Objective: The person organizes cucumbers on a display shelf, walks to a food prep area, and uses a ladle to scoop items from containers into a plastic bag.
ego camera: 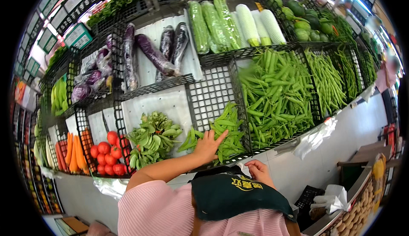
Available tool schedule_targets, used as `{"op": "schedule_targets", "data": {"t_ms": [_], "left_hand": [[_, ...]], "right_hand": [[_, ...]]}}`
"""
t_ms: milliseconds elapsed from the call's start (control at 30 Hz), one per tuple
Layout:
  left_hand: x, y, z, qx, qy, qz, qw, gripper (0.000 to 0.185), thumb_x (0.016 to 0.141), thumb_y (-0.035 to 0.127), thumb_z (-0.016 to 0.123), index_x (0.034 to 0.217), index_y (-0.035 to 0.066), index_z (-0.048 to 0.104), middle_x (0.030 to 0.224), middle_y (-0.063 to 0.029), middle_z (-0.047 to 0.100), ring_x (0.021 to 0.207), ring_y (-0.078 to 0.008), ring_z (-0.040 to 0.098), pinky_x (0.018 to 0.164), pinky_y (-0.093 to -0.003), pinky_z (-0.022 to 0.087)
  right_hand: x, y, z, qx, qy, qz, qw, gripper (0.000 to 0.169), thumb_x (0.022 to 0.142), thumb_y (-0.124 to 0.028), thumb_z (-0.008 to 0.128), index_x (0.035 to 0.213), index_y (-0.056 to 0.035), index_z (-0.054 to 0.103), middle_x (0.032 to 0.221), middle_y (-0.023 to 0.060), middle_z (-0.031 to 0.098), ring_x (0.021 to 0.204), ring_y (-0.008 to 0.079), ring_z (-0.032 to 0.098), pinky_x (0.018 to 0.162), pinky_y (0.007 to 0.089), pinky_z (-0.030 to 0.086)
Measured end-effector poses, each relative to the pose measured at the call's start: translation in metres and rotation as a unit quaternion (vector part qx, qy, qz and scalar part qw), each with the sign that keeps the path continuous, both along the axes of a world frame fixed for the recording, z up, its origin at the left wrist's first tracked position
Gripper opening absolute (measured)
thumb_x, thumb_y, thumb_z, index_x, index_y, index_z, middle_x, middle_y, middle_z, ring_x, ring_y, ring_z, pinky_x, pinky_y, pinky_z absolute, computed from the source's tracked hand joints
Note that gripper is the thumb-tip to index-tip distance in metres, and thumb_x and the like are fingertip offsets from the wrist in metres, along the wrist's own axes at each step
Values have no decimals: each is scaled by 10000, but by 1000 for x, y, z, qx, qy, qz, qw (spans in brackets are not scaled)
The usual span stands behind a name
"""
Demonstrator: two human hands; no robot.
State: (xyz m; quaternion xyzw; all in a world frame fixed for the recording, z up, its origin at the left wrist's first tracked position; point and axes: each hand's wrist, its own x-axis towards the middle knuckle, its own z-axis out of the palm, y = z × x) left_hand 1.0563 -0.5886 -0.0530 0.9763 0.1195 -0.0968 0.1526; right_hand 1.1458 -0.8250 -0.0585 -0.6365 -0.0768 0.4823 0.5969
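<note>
With fingers spread, my left hand (207, 145) rests on flat green pea pods (230, 140) in the front part of a black mesh crate (212, 90). Some pods lie to the left of the hand, beside a bunch of round-leaved greens (156, 137) on a white sheet. My right hand (258, 170) hangs in front of the crates near the dark apron (236, 194), fingers curled, touching no vegetables; whether it holds anything is hard to tell. Plumper green pods (278, 92) fill the crate just right of the flat ones.
Tomatoes (110, 156) and carrots (74, 153) stand at the left, wrapped eggplants (156, 57) behind. Green beans (326, 79) are at the right, wrapped long gourds (212, 28) at the back. Clear plastic (314, 140) hangs over the front edge. A wooden-edged bin of brown produce (354, 213) stands lower right.
</note>
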Motion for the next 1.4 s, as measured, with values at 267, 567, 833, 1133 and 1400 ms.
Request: {"op": "schedule_targets", "data": {"t_ms": [267,567,833,1133,1400], "left_hand": [[12,-8,-9,-80,5,64,995,945,614,139,675,1397,268,162,957,-224,484,766,-356,572,597,-426,487],[34,11,18,-204,-113,128,964,764,677,198,640,1349,210,276,1016,-229,537,956,-371,546,789,-415,472],[65,87,126,-41,-197,133,970,403,756,422,616,960,74,630,801,-119,616,785,-286,592,713,-373,479],[53,275,114,24,-260,548,795,875,687,324,694,1337,29,188,1219,-294,426,1166,-418,376,938,-442,361],[84,282,95,-147,-349,563,734,971,658,215,670,1396,67,56,1171,-266,492,1091,-371,492,930,-385,391]], "right_hand": [[21,-8,2,6,-24,23,999,149,879,-115,498,944,-17,588,574,-60,435,478,17,344,434,164,270],[34,-18,4,19,-20,30,999,153,871,-122,496,940,-17,582,560,-49,413,489,26,330,448,175,240],[41,-22,-4,11,-31,27,999,131,865,-94,492,912,-24,591,541,-57,411,451,17,308,419,173,216],[53,-2,-4,11,-51,-8,999,155,838,-103,506,845,15,607,560,-20,439,479,48,353,448,199,267],[67,-14,-47,24,-84,-41,995,200,792,-88,501,761,71,619,501,-7,436,443,63,352,426,215,252]]}}
